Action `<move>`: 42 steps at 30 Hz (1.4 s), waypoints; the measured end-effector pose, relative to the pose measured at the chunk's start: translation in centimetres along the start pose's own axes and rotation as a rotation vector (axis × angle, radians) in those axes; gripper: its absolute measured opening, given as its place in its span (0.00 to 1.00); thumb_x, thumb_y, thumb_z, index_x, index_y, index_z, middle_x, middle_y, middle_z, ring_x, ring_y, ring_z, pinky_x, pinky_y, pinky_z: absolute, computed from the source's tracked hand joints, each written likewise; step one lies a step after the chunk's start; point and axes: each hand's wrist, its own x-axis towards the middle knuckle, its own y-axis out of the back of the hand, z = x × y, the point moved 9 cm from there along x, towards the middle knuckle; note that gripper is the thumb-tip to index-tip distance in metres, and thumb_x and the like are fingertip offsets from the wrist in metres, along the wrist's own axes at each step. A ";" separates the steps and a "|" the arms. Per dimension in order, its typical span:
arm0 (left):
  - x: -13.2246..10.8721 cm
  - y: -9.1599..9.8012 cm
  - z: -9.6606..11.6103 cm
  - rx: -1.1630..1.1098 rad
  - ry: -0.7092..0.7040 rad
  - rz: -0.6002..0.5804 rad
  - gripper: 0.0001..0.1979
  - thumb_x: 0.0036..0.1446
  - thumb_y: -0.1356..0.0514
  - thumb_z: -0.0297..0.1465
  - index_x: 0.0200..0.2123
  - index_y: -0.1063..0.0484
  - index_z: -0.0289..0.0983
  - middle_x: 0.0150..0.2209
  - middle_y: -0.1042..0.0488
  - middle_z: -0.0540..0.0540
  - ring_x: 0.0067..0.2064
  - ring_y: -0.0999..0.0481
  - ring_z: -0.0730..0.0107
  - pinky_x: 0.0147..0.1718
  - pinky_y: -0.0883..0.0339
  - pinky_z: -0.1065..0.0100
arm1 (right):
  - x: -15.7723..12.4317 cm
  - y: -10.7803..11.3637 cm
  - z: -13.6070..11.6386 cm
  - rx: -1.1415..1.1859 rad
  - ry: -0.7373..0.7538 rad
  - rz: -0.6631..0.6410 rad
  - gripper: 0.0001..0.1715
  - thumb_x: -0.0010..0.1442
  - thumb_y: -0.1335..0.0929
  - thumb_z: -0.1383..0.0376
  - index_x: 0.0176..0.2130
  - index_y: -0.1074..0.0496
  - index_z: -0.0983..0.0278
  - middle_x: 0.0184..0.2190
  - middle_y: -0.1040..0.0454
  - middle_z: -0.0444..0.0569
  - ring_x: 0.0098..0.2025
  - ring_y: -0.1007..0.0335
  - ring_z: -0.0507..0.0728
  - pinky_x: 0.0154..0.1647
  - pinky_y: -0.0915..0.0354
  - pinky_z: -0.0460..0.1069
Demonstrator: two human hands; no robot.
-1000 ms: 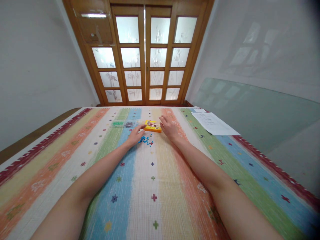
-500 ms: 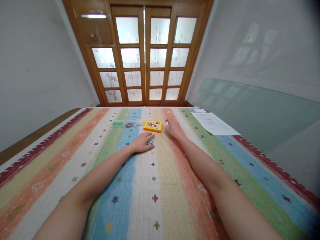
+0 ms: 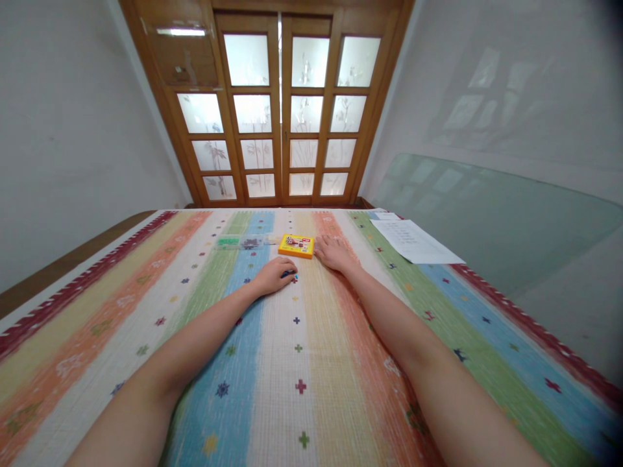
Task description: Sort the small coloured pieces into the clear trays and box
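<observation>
My left hand [image 3: 275,276] rests on the striped tablecloth with its fingers curled inward. Small blue pieces [image 3: 289,275] show at its fingertips, partly under the fingers; their kind is too small to make out. Just beyond it lies a flat yellow box [image 3: 296,246] with a printed picture on its lid. To the right of this box, my right hand [image 3: 333,251] lies palm down, fingers stretched out and close to the box's right side; nothing shows in it. Left of the box is a clear plastic case [image 3: 234,242] with green and dark contents in separate compartments.
White printed sheets [image 3: 413,240] lie near the table's far right edge. A striped tablecloth [image 3: 280,389] covers the table. Wooden doors with glass panes [image 3: 282,143] stand beyond the far edge, and a pale glass panel [image 3: 487,214] leans at the right wall.
My left fingers have curled in over the small blue pieces. My right hand has gone from bent fingers to lying flatter, slightly nearer to me.
</observation>
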 end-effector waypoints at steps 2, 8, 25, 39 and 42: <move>-0.1 0.1 0.0 -0.011 0.015 0.016 0.13 0.67 0.40 0.36 0.50 0.20 0.41 0.51 0.21 0.40 0.54 0.24 0.55 0.57 0.31 0.54 | 0.0 -0.3 0.1 -0.005 -0.022 -0.002 0.34 0.74 0.39 0.53 0.72 0.39 0.65 0.73 0.42 0.64 0.74 0.47 0.69 0.73 0.53 0.67; 0.0 -0.4 0.9 -0.046 -0.038 -0.033 0.11 0.65 0.37 0.37 0.47 0.19 0.41 0.51 0.23 0.40 0.55 0.25 0.55 0.58 0.32 0.54 | -0.2 -0.5 0.0 -0.003 -0.056 0.037 0.34 0.74 0.39 0.54 0.72 0.40 0.65 0.73 0.42 0.64 0.75 0.48 0.69 0.74 0.53 0.67; -0.4 0.8 -0.9 0.050 0.026 0.062 0.14 0.59 0.42 0.25 0.47 0.22 0.40 0.49 0.23 0.42 0.53 0.25 0.56 0.56 0.30 0.55 | 2.1 1.8 -8.0 0.054 0.189 0.042 0.36 0.68 0.30 0.46 0.67 0.31 0.57 0.64 0.31 0.60 0.64 0.34 0.68 0.67 0.42 0.61; -1.8 3.6 -7.4 -0.218 0.434 0.398 0.09 0.65 0.40 0.33 0.43 0.22 0.38 0.41 0.19 0.43 0.43 0.21 0.59 0.50 0.28 0.58 | 2.2 3.1 -7.9 0.260 0.181 0.102 0.41 0.62 0.27 0.42 0.66 0.30 0.58 0.58 0.29 0.58 0.60 0.32 0.66 0.62 0.36 0.57; -2.1 3.5 -9.4 -0.522 0.499 0.503 0.08 0.65 0.40 0.37 0.41 0.27 0.39 0.40 0.20 0.44 0.42 0.19 0.61 0.47 0.26 0.59 | 2.2 3.8 -8.4 0.335 0.212 0.119 0.40 0.63 0.26 0.44 0.66 0.30 0.59 0.59 0.28 0.58 0.61 0.32 0.65 0.63 0.36 0.57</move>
